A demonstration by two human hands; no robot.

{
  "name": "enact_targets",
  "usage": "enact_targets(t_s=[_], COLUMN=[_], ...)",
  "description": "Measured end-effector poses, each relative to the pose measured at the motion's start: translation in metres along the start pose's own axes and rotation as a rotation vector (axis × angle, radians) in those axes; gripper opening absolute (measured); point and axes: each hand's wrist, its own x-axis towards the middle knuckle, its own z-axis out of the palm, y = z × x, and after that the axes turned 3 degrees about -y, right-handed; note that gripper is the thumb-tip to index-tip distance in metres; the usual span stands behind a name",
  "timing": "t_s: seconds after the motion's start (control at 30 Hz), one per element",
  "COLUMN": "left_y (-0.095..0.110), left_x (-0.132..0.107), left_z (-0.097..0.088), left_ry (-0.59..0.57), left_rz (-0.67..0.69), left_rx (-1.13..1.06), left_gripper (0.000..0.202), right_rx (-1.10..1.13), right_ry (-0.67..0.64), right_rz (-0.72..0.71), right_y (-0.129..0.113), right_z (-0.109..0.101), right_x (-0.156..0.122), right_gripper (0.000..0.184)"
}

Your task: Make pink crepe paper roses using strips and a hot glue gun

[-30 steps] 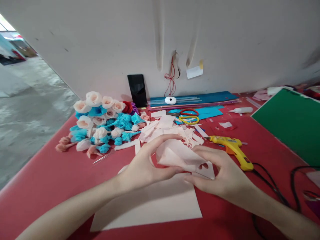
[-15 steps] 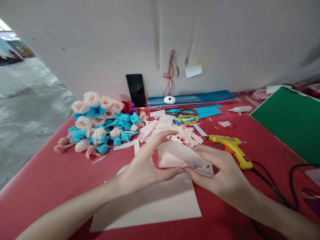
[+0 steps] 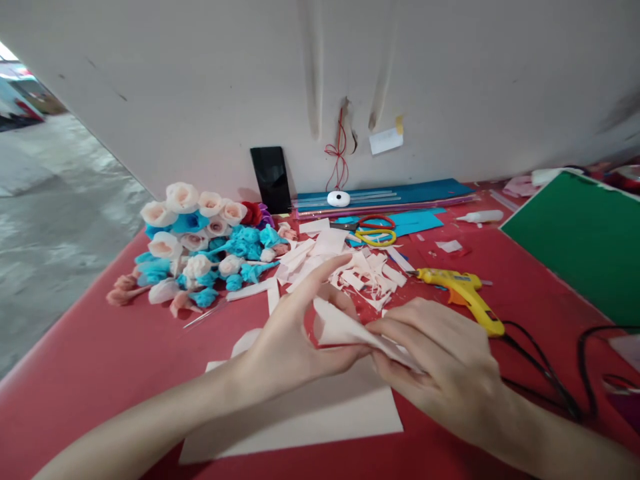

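Both my hands hold one folded piece of pale pink paper (image 3: 336, 327) just above the red table (image 3: 100, 353). My left hand (image 3: 295, 337) pinches its left side, index finger stretched up over it. My right hand (image 3: 435, 363) covers the right side, fingers closed on the fold. Under my hands lies a larger pale pink sheet (image 3: 320, 413), flat on the table.
A heap of pink, white and blue paper flowers (image 3: 200, 247) lies at the left. Paper scraps (image 3: 365, 273), scissors (image 3: 373, 232), a yellow glue gun (image 3: 463, 293) with black cable, a glue bottle (image 3: 483, 217), a phone (image 3: 271, 179) against the wall and a green board (image 3: 580, 240) surround the hands.
The pink paper has been flattened into a tighter fold and has come lower. My right hand has turned over on top of it; my left index finger has lifted.
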Motion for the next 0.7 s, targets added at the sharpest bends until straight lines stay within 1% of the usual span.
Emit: enact_targets(t_s=[0.07, 0.17, 0.33, 0.43, 0.57, 0.7], left_y=[0.0003, 0.0012, 0.0026, 0.0019, 0.0009, 0.0002], left_x=[-0.0006, -0.0014, -0.0021, -0.0021, -0.0010, 0.0010], left_z=[-0.0008, -0.0017, -0.0012, -0.0013, -0.0030, -0.0043], left_ry=[-0.004, -0.022, -0.032, -0.032, -0.042, -0.058], left_rz=[0.020, 0.028, 0.038, 0.034, 0.053, 0.076], left_rx=[0.020, 0.015, 0.010, -0.009, -0.011, 0.006], left_gripper=[0.074, 0.071, 0.067, 0.065, 0.064, 0.064], right_rx=[-0.028, -0.055, -0.005, 0.079, 0.250, 0.410], right_ry=[-0.026, -0.032, -0.038, -0.056, -0.107, -0.154], right_rz=[-0.013, -0.022, 0.002, 0.035, 0.122, 0.215], right_y=[-0.0008, -0.0021, -0.0021, -0.0007, 0.0003, 0.0003], right_z=[-0.0018, -0.0037, -0.0039, -0.0038, -0.0053, -0.0067], right_x=[0.0003, 0.0015, 0.0012, 0.0001, 0.0022, 0.0065], right_gripper=[0.006, 0.009, 0.009, 0.004, 0.015, 0.012])
